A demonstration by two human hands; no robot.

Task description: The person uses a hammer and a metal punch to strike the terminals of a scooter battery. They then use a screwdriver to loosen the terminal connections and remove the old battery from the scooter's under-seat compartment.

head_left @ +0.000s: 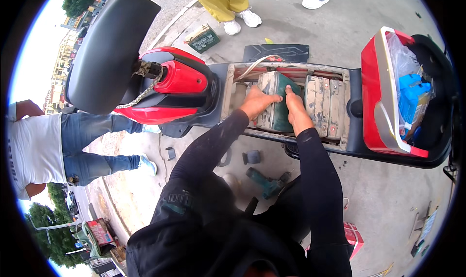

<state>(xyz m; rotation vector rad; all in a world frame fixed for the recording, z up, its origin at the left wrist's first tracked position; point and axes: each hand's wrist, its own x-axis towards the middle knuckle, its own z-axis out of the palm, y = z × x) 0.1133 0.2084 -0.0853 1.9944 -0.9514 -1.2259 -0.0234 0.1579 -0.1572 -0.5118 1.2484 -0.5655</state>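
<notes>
A dusty green battery [281, 118] sits tilted in the open floor compartment [343, 137] of a red and black electric scooter. My left hand [256, 103] grips its left side, with the thumb stretched across the top. On the right side, my right hand [297, 113] presses against the green face, thumb pointing away from me. The undersides of the fingers are hidden. Just right of my right hand, more grimy batteries [318, 102] stand in the same compartment. A pale cable [257, 66] loops over its far edge.
Beyond the scooter, another green battery [204, 39] and a black panel [276, 53] lie on the pavement. A cordless drill [267, 182] rests near my legs. The red storage box [376, 95] holds blue packaging [412, 97]. People stand left [36, 136] and ahead [221, 0].
</notes>
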